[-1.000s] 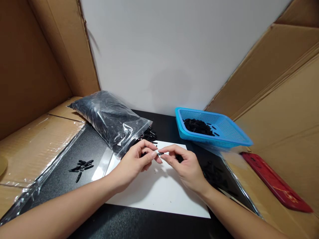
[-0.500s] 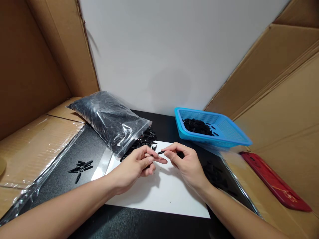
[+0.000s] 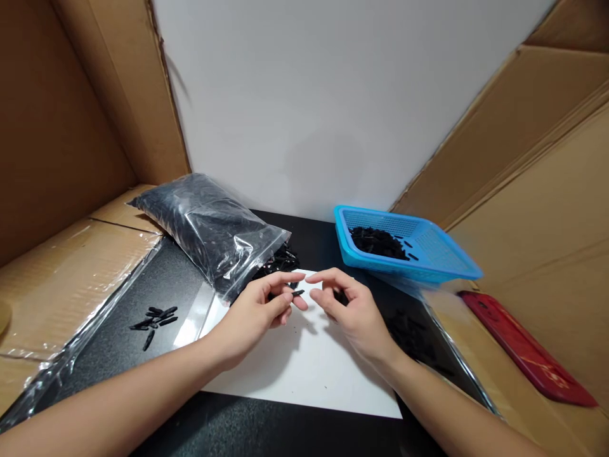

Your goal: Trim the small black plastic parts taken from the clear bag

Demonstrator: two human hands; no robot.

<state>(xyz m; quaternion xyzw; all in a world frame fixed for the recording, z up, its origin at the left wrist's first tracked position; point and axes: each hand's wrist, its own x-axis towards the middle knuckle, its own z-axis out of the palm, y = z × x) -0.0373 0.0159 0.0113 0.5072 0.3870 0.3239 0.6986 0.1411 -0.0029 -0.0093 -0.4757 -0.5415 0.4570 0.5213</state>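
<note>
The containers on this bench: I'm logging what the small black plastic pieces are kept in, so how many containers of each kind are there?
Clear plastic zip bag stuffed with black pieces: 1
Blue plastic mesh basket with a heap of black pieces: 1
Total: 2
The loose black pieces on the dark mat lie in no container, and the left hand pinches one small black piece.
</note>
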